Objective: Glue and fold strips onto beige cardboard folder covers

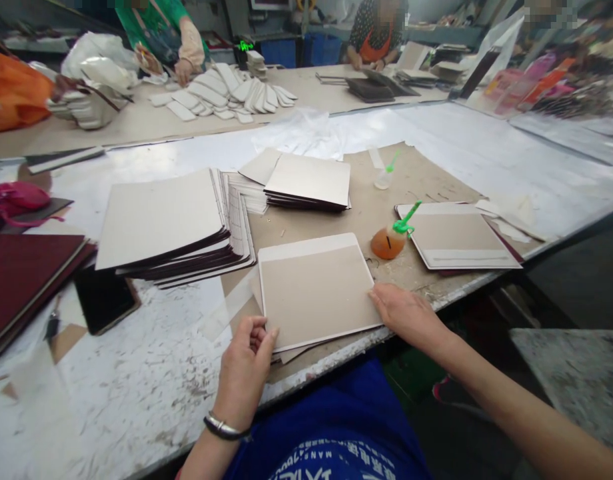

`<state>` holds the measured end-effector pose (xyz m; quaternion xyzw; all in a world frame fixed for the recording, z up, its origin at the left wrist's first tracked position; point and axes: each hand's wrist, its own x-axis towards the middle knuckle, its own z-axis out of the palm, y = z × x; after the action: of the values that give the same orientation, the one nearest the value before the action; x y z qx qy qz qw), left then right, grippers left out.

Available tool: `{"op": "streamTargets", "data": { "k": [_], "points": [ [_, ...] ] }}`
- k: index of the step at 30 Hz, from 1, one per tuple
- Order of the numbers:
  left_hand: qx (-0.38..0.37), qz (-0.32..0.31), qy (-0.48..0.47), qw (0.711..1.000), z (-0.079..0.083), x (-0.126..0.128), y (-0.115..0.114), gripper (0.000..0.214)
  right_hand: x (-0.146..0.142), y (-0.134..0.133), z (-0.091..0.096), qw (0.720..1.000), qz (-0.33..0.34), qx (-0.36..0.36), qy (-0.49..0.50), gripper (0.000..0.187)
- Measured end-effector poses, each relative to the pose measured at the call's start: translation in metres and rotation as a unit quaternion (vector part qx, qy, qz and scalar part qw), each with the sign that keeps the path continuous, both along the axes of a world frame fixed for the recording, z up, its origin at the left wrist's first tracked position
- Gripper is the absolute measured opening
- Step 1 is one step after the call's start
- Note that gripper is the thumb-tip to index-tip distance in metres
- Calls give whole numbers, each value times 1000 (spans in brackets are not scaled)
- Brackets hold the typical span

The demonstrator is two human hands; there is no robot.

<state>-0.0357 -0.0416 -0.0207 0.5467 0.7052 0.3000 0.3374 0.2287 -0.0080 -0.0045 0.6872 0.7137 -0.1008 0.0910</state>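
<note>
A flat beige cardboard panel (319, 293) with a pale border lies in front of me near the table's front edge. My left hand (246, 363) is at its lower left corner, thumb against the edge and the other fingers curled. On the opposite side, my right hand (409, 313) pinches the right edge, thumb on top and the fingers partly hidden. Just behind the panel stands a squat bottle of orange liquid (388, 243) with a green nozzle. A similar panel (454, 233) lies to the right on a dark red piece.
A tall stack of pale boards (161, 217) stands at the left, and a smaller stack (309, 180) farther back. A phone (105, 300) and dark red covers (26, 280) lie at far left. A small clear bottle (384, 177) stands behind. Two people work across the table.
</note>
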Motion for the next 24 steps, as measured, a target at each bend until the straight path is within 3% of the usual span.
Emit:
{"op": "streamTargets", "data": {
  "k": [9, 13, 15, 18, 21, 24],
  "points": [
    [17, -31, 34, 999, -2, -3, 0, 26, -4, 1, 6, 999, -1, -13, -37, 29],
    [87, -61, 87, 991, -10, -8, -1, 33, -4, 0, 5, 999, 4, -6, -50, 29],
    [155, -115, 172, 966, -13, -12, 1, 34, -4, 0, 4, 999, 6, -4, -53, 28],
    [232, -234, 293, 898, -15, -18, 6, 44, -5, 0, 5, 998, 12, -1, -56, 28],
    [259, -355, 329, 836, -15, -24, 13, 65, -5, 0, 8, 998, 18, 3, -52, 28],
    [268, -415, 331, 804, -12, -26, 22, 68, -5, 0, 10, 999, 21, 8, -44, 27]
  ]
}}
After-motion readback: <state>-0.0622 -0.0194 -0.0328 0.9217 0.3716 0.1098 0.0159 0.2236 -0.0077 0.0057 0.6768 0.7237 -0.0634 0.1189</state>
